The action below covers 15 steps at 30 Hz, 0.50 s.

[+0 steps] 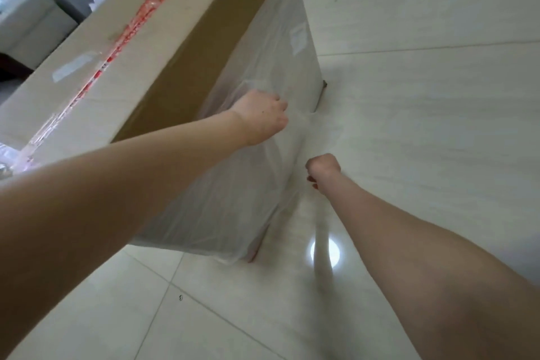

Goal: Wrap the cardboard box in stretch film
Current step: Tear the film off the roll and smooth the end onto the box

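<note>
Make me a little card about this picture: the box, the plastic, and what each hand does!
Box: big brown cardboard box on pale tiled floor, red printed tape on top
Film: thin see-through stretch film covers the side's lower part
Left hand: fingers curled, gripping the film
Right hand: fist beside the box, seemingly pulling film

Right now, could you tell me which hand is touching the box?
The left hand, which lies on the film over the side of the box; the right hand is clenched beside it, over the floor.
</note>
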Tool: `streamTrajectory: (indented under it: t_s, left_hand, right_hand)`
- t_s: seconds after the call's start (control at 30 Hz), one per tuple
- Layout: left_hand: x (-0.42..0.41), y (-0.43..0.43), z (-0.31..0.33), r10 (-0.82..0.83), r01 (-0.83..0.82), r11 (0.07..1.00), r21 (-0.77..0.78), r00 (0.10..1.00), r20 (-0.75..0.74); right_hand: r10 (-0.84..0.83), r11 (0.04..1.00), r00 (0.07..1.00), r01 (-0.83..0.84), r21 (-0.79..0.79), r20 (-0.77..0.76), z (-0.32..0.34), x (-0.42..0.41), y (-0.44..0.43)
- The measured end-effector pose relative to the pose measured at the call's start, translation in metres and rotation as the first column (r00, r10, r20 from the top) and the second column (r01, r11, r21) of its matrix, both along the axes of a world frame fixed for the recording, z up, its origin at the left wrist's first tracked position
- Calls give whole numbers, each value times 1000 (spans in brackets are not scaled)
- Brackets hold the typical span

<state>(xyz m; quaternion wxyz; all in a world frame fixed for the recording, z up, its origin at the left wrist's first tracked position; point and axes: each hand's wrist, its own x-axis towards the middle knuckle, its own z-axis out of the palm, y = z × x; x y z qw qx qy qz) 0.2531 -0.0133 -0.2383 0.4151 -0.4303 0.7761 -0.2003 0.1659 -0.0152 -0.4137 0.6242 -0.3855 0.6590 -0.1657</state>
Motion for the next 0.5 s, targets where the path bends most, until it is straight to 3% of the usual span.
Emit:
streamTrajectory:
  t_s: [0.13, 0.27, 0.4, 0.5]
  left_hand:
    - [6, 4, -3, 48, -48, 998, -39, 999, -9]
    - [2, 2, -4, 118, -117, 993, -29, 993, 17]
    - [6, 4, -6, 180, -181, 983, -40, 983, -24]
    - [17, 3, -17, 239, -257, 963, -84, 953, -184]
  right_hand:
    - [54, 976, 993, -75, 203, 107, 3, 4, 17]
    - [150, 860, 954, -255, 442, 259, 10, 8, 45]
    - [352, 798, 902, -429, 423, 249, -6, 24, 80]
    - [331, 830, 904, -415, 372, 269, -15, 28, 93]
